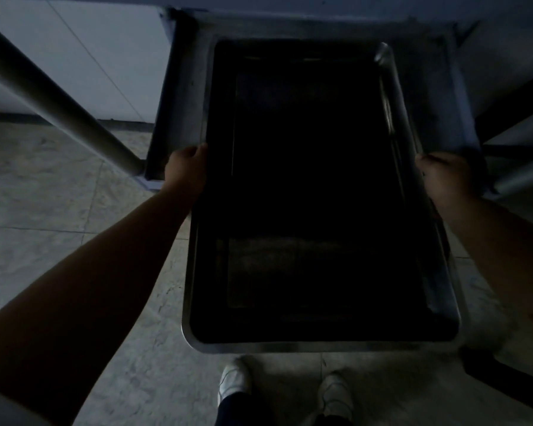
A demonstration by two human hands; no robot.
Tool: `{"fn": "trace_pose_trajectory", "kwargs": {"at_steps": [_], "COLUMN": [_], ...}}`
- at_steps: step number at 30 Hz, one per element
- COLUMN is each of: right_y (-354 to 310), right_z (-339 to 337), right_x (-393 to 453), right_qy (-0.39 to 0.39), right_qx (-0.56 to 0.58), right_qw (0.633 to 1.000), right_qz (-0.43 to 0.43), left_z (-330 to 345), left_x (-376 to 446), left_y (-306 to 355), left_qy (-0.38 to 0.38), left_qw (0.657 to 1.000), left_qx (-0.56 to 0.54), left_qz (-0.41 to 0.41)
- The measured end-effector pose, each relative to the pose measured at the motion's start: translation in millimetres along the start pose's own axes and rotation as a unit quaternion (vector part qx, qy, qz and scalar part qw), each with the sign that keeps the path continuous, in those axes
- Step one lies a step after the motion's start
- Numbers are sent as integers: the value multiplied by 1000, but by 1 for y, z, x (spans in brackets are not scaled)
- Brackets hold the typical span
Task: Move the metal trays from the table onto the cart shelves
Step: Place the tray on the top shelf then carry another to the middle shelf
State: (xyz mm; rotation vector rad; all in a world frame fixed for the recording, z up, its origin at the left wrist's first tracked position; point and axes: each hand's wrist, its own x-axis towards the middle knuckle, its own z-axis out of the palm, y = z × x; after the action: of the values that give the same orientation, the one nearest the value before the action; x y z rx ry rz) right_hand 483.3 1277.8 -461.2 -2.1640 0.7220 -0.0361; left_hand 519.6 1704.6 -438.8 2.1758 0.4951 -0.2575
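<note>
A large rectangular metal tray [317, 345] fills the middle of the dim view, long side pointing away from me. My left hand [185, 167] grips its left rim and my right hand [443, 176] grips its right rim, both about halfway along. The tray's far half lies over a low cart shelf [179, 96], and its near half sticks out above the floor. The inside of the tray is too dark to read.
A slanted cart tube [59, 99] runs from upper left down to the shelf's left corner. Another tube and frame parts [517, 176] stand at the right. A pale wall is behind, tiled floor [59, 210] below, and my two white shoes [234, 379] under the tray's near edge.
</note>
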Motion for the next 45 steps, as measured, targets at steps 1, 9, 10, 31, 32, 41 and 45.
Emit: {"fn": "trace_pose_trajectory", "kwargs": {"at_steps": [1,9,10,31,32,41,45], "right_y": [-1,-27,-26,26,26,36,16], "right_z": [2,-26,-36,-24,-28,-67,-60], "right_x": [3,-53,-72,-221,-207,-105,-52], "right_qy": [0,-37,-41,72,68,29,5], "right_qx": [17,59,42,468,456,322,294], "right_qw": [1000,993,994,838,847,901,913], "right_qz": [2,91,96,272,265,289,283], "left_z": [0,-26,-30,1,6,58,69], "left_x": [1,-41,-56,-114,-118,-161,-171], "left_y": [1,-8,-18,-44,-44,-38,-31], "left_qy": [-10,-154,-172,-125,-125,-172,-149], "left_qw": [1000,959,956,919,913,899,891], "left_qx": [-15,-234,-239,-348,-364,-386,-414], "left_qz": [-2,-34,-20,-135,-136,-119,-114]}}
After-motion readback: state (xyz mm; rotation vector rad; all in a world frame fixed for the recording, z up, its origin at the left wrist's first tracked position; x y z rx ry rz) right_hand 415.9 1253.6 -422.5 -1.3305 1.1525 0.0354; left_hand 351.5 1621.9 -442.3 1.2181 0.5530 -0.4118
